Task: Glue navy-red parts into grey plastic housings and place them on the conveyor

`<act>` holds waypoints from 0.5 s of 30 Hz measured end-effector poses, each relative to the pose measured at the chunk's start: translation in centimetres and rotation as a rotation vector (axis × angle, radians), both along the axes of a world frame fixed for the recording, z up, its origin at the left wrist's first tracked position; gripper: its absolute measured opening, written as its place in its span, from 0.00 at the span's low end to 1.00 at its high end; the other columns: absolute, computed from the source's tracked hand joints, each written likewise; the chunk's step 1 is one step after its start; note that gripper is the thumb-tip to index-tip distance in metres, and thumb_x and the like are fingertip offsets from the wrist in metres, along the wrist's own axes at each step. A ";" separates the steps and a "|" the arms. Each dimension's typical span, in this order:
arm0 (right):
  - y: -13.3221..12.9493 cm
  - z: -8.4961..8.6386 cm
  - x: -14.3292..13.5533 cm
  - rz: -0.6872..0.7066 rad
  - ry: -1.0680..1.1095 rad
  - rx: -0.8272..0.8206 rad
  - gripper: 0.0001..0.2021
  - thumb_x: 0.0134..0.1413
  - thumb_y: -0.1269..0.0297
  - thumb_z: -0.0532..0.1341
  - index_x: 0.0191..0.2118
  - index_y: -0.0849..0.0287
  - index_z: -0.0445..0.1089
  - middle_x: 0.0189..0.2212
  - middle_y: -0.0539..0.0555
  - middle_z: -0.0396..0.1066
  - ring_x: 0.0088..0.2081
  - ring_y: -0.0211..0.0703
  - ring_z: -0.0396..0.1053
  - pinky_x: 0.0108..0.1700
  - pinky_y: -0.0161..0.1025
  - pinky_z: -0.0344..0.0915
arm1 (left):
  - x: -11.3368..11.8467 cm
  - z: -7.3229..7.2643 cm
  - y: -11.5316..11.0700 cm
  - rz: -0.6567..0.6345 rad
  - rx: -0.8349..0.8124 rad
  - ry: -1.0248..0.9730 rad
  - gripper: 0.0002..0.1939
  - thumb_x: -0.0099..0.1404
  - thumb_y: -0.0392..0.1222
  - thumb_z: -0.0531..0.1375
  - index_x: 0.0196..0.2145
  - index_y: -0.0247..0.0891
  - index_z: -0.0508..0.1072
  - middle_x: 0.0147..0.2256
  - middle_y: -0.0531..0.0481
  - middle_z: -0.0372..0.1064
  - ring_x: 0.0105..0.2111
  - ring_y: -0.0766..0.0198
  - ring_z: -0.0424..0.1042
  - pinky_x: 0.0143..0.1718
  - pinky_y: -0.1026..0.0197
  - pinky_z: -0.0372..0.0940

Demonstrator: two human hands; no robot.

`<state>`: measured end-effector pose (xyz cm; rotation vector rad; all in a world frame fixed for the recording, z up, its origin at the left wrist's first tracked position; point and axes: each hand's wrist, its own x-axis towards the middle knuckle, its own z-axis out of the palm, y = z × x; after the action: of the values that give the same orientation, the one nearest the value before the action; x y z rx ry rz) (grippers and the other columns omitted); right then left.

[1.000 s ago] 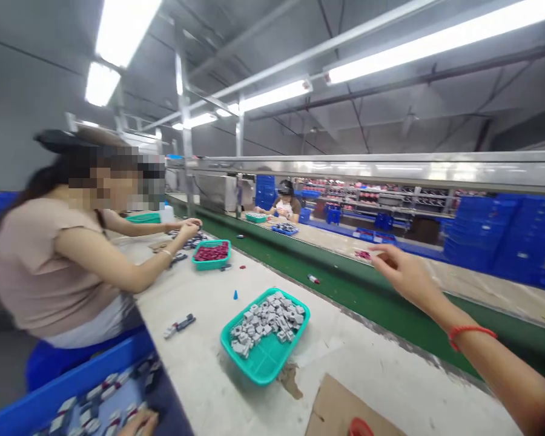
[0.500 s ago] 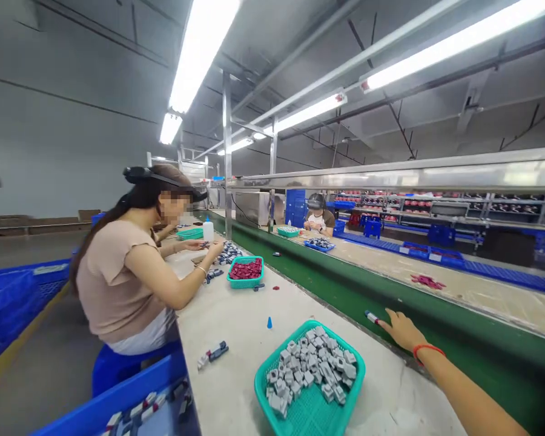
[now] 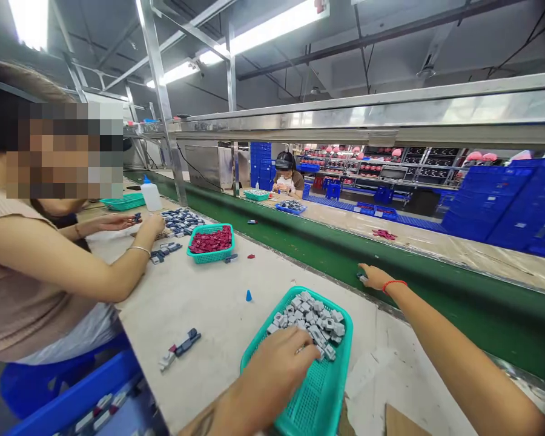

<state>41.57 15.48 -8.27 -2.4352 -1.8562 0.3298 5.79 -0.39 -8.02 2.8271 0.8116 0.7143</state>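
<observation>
My left hand [image 3: 279, 366] is over the green plastic basket [image 3: 347, 363], its fingers bent down against the small grey plastic blocks [image 3: 306, 309]. The palm side is turned away, so whatever is between the fingertips is hidden. Stretched out to the green conveyor belt [image 3: 318, 263], my right hand [image 3: 375, 277], with a red band at the wrist, has its fingers closed around a small grey-and-dark plastic part [image 3: 361, 277] near the belt's close edge. On the table left of the basket lies a joined piece of grey, red and dark blue parts [image 3: 180, 349].
A small blue cone [image 3: 248, 295] stands beyond the basket. Farther off are a basket of dark red parts [image 3: 211, 240], a pile of dark blue-grey parts [image 3: 181, 221] and a white bottle [image 3: 151, 195]. A co-worker [image 3: 49, 242] sits close on the left; a blue crate [image 3: 82, 399] is below.
My left hand has come into view and reached into the basket of grey blocks. My right hand has closed around the part on the belt. The view has turned right and down.
</observation>
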 end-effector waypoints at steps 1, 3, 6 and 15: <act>-0.6 0.3 -0.3 -0.019 0.045 0.006 0.16 0.60 0.60 0.59 0.51 0.61 0.65 0.49 0.57 0.66 0.46 0.44 0.68 0.46 0.47 0.68 | 1.4 0.1 1.2 -0.047 -0.012 0.060 0.11 0.64 0.29 0.54 0.39 0.40 0.74 0.39 0.45 0.75 0.38 0.57 0.73 0.36 0.58 0.67; -2.4 1.2 -0.8 -0.054 0.151 0.026 0.14 0.60 0.60 0.59 0.49 0.61 0.66 0.46 0.56 0.67 0.43 0.42 0.69 0.43 0.45 0.69 | 3.4 -0.6 2.9 -0.087 -0.040 0.152 0.08 0.63 0.29 0.57 0.38 0.36 0.73 0.40 0.46 0.74 0.40 0.57 0.73 0.38 0.56 0.69; -6.4 3.3 -1.2 -0.095 0.326 0.125 0.13 0.60 0.61 0.59 0.47 0.62 0.67 0.42 0.54 0.69 0.38 0.39 0.70 0.40 0.42 0.70 | 4.6 -1.9 3.9 -0.088 -0.107 0.222 0.06 0.64 0.36 0.59 0.39 0.34 0.72 0.41 0.47 0.73 0.41 0.57 0.73 0.41 0.50 0.70; -27.6 6.5 -4.8 -0.154 0.851 0.445 0.28 0.48 0.42 0.63 0.47 0.61 0.68 0.34 0.55 0.75 0.30 0.39 0.71 0.32 0.37 0.70 | 1.0 -0.6 -1.0 0.008 -0.568 -0.148 0.05 0.68 0.40 0.50 0.37 0.39 0.64 0.36 0.47 0.71 0.35 0.58 0.72 0.38 0.54 0.66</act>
<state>36.79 -12.12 -1.77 -1.7130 -1.1972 0.7091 6.84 -1.38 -8.66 2.2403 0.8398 0.5707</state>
